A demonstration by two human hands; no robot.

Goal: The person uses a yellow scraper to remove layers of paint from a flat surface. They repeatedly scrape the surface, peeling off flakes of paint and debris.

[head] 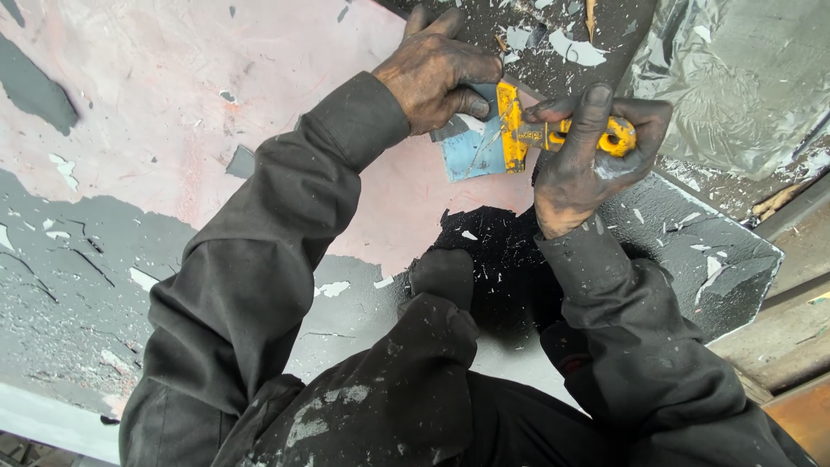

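Observation:
A scraper (497, 138) with a wide blue-grey blade and a yellow handle lies flat against a large panel (199, 112) whose grey paint has peeled to pink. My right hand (584, 160), dark with grime, is wrapped around the yellow handle. My left hand (437, 73) presses its fingers on the back of the blade, near the top of the panel. Both arms are in dark sleeves. A dark-clad knee (441, 285) rests on the panel below the hands.
Grey paint (78, 277) still covers the panel's left and lower parts, with loose flakes scattered over it. Crumpled silver plastic sheeting (735, 78) lies at the upper right. Rusty metal rails (795, 329) run along the right edge.

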